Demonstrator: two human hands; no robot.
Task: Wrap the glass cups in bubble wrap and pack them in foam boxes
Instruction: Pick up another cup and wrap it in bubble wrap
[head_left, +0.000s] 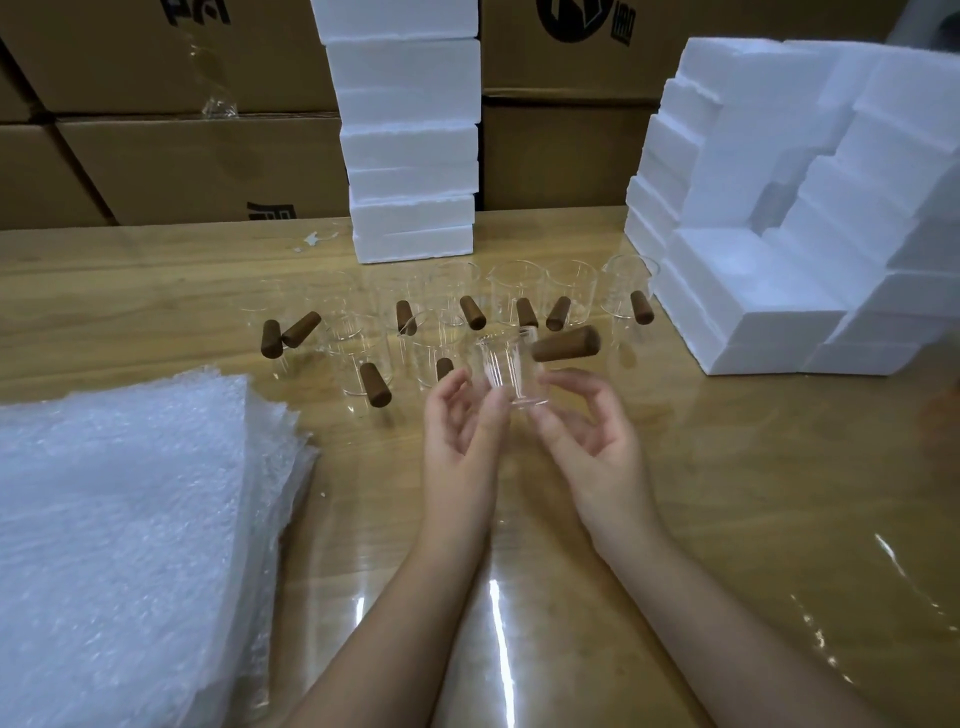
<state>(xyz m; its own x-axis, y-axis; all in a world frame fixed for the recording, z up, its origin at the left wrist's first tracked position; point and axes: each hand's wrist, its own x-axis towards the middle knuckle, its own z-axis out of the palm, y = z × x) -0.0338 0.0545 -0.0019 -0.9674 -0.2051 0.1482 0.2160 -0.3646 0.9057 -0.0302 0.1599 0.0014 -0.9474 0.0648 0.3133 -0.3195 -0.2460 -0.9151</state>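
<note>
Though its clear walls barely show, left hand (458, 434) and right hand (589, 439) grip a glass cup (511, 370)

Table: one light wooden table (727, 493).
Cups: ten clear glass cups (571, 286) with brown wooden peg handles, counted by those handles. Nine stood on the table, and one held cup (511, 370) was raised.
Hands: two, a left hand (457, 431) and a right hand (597, 431).
Foam, middle: one stack of white foam boxes (413, 145), about seven layers high, though the seams were faint.
Foam, right: one stepped heap of white foam pieces (753, 182). The number of pieces could not be told.
Wrap: one thick pile of clear bubble wrap (119, 493), its sheets too thin to count.
Cartons: at least five brown cardboard cartons (197, 166), each partly seen.
</note>
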